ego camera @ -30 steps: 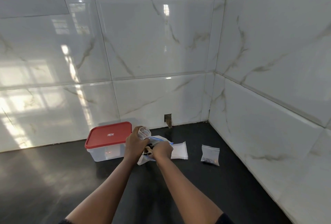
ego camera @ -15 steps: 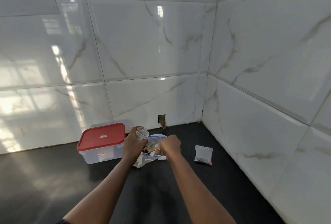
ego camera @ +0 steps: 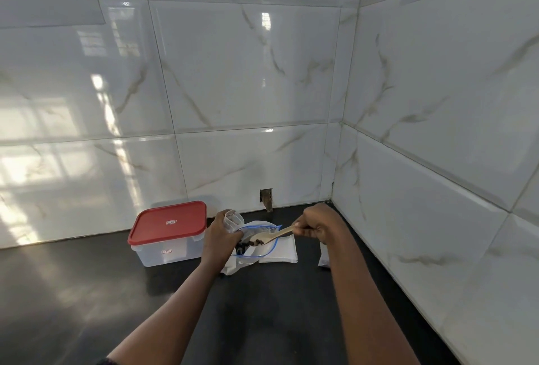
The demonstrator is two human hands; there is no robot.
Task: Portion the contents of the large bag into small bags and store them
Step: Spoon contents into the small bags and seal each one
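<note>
black counter (ego camera: pixel 87 291), white marble-look tiled walls (ego camera: pixel 248 87), corner.

Lid label (ego camera: pixel 171 222) seems too blurred.

Home kitchen: marble-tiled walls (ego camera: pixel 248 73), dark countertop (ego camera: pixel 58 291).

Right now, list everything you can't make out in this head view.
All head view.
Plastic bag beside the right forearm: the forearm covers nearly all of it.
Dark pieces in the large zip bag: too small to identify.
Small bag in the left hand: fingers hide how full it is.
Red-lidded container: lid and cloudy walls hide its contents; labels too small to read.
Wooden spoon: the right hand covers its handle end.
</note>
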